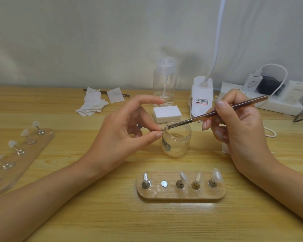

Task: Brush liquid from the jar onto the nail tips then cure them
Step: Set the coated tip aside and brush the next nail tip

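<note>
Midair, left hand [122,131] pinches tip [162,128], right hand [238,124] brush [217,111].

Over the left rim of the jar [177,140], the left hand [122,130] pinches a nail tip [162,128] between thumb and finger. The right hand [238,123] grips a brush [217,111], whose bristles touch that tip above the jar's mouth. In front of the jar lies a wooden holder [181,195] carrying four tips. Just behind the jar sits a white block [167,113], with a clear bottle [164,81] farther back. Well left of the jar lies a clear holder [16,154].
</note>
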A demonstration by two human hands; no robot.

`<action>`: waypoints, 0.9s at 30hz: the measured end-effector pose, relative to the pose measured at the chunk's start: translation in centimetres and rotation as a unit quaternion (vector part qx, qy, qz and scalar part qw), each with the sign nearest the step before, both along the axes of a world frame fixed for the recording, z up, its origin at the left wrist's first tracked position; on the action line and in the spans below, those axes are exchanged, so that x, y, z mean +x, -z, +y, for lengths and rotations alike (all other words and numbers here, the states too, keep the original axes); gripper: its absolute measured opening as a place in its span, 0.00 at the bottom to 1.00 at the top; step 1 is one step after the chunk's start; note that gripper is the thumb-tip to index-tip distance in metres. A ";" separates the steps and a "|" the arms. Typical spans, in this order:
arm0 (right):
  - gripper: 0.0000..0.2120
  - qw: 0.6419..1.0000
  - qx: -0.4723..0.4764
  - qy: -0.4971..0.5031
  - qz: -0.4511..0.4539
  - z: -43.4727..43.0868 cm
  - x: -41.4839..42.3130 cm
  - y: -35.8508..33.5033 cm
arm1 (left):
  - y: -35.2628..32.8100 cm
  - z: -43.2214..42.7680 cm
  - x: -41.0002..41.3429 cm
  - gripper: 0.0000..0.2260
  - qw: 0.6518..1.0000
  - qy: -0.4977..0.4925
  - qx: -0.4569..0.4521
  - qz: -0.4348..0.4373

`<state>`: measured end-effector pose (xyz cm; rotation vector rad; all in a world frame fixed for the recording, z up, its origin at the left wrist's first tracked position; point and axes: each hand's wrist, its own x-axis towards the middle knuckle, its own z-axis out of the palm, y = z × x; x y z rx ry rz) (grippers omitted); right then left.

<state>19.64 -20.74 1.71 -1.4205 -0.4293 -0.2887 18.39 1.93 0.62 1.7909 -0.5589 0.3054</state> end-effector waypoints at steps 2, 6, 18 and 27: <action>0.10 1.000 -0.001 0.000 0.004 0.0 0.0 0.0 | 0.0 0.0 0.0 0.22 1.000 0.001 -0.002 0.002; 0.11 1.000 -0.006 0.012 0.019 0.0 0.1 0.0 | 0.0 0.0 0.0 0.22 1.000 0.003 -0.007 0.010; 0.12 1.000 0.003 0.000 0.012 0.0 -0.1 0.0 | -0.1 0.0 -0.1 0.23 0.999 0.006 -0.020 0.032; 0.11 1.000 0.025 -0.009 0.005 -0.2 0.0 -0.1 | -0.2 -0.1 -0.2 0.22 0.999 0.001 -0.023 0.038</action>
